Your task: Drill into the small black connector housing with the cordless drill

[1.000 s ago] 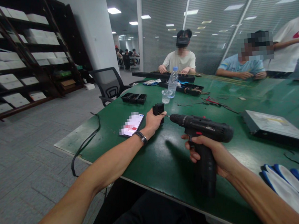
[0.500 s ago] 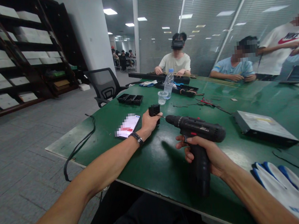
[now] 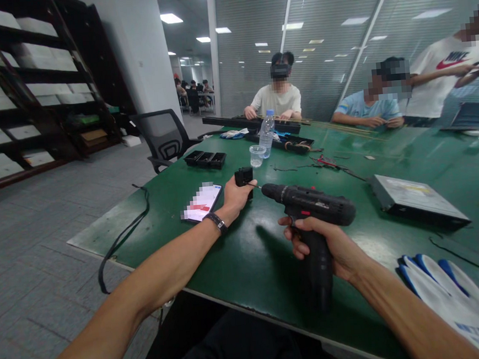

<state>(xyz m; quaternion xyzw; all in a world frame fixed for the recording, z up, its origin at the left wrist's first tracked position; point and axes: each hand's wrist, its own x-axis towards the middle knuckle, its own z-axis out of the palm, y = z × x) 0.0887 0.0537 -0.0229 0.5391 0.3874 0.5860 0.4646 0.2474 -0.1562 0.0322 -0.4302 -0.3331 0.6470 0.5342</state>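
Observation:
My left hand (image 3: 237, 195) is closed around a small black block-like part (image 3: 244, 176) above the green table. In my right hand (image 3: 316, 234) is a black cordless drill (image 3: 311, 200), held by its grip and pointing left. A thin bit (image 3: 258, 186) runs from the chuck to the black part at my left hand; whether its tip touches the part I cannot tell. Just left of my left hand lies a phone (image 3: 204, 200) with a lit screen.
White-and-blue gloves (image 3: 456, 300) and a flat metal drive-like box (image 3: 419, 198) lie on the right. Ahead stand a plastic cup (image 3: 257, 156), a water bottle (image 3: 266, 136) and black trays (image 3: 205, 159). A black cable (image 3: 123, 238) hangs over the left edge. Three people are across the table.
The whole view has shifted slightly, so things appear a little further left. Both hands keep their hold on the drill and the black part.

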